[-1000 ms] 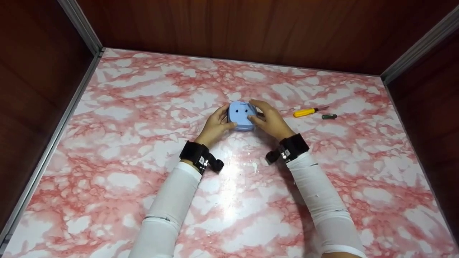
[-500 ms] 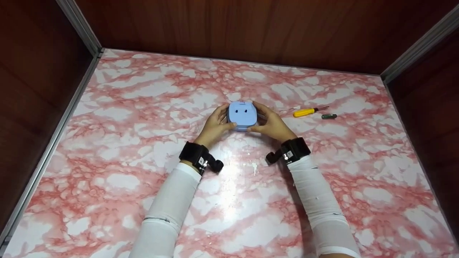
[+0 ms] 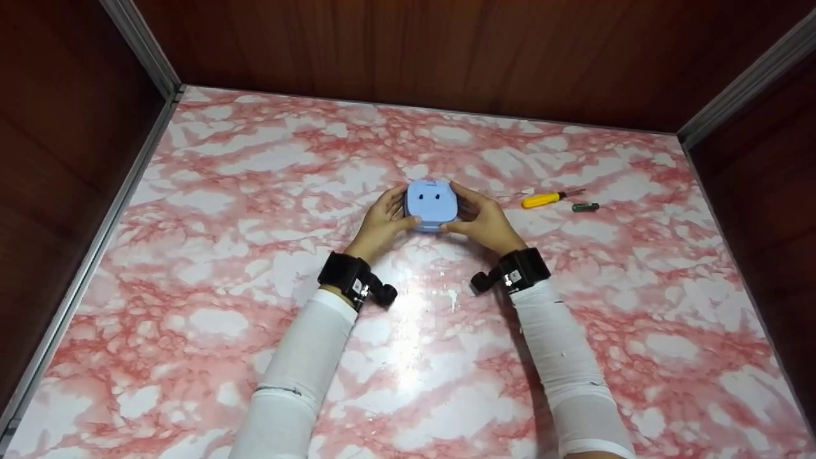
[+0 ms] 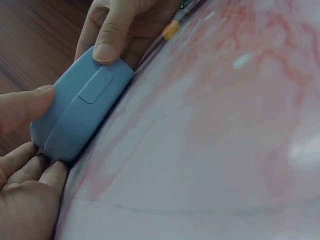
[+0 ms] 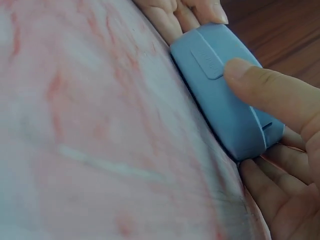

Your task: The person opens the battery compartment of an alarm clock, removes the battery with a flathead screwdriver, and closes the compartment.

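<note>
A light-blue square box (image 3: pixel 431 209) with rounded corners and two dark dots on its lid sits on the table, lid closed. My left hand (image 3: pixel 384 222) grips its left side, thumb at the front edge and fingers along the side. From the other side my right hand (image 3: pixel 486 222) holds it the same way. In the left wrist view, a rectangular tab (image 4: pixel 96 85) shows on the box's front face. The right wrist view has my right thumb (image 5: pixel 245 75) pressing the lid edge beside that tab, with fingers low against the box's side.
To the right lie a screwdriver (image 3: pixel 540 201) with a yellow handle and a small dark-green piece (image 3: pixel 585 207), too small to identify. Dark wood-look panels (image 3: pixel 408 57) bound the red-and-white marbled table (image 3: pixel 223 268) at the back and both sides.
My right thumb has moved off the top of the lid down to the box's front edge, and the right fingers now lie along its side. My left hand and the box stay nearly still.
</note>
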A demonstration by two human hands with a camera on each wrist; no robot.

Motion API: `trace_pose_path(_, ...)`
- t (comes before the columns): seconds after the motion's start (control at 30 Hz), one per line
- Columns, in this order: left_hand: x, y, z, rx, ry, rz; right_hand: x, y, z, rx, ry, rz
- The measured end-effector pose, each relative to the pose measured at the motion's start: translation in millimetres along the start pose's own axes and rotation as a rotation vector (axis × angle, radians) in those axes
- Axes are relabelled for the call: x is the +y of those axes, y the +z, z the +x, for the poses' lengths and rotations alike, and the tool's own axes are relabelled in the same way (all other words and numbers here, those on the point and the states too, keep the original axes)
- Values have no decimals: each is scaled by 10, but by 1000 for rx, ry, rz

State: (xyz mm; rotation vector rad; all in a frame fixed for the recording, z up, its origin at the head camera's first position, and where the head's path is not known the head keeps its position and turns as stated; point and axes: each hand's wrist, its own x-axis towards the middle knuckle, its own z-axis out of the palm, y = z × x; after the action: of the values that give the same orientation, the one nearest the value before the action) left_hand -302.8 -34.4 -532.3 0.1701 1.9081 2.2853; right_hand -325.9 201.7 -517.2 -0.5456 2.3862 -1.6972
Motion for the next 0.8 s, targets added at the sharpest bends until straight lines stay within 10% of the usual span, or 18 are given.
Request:
trace_pose_path(0.53, -19, 14, -7, 66, 3, -211, -23, 35, -34, 158, -13, 74)
trace_pose_path(0.8, -58, -4, 0, 48, 103, -126, -6, 36, -46, 172, -63, 99)
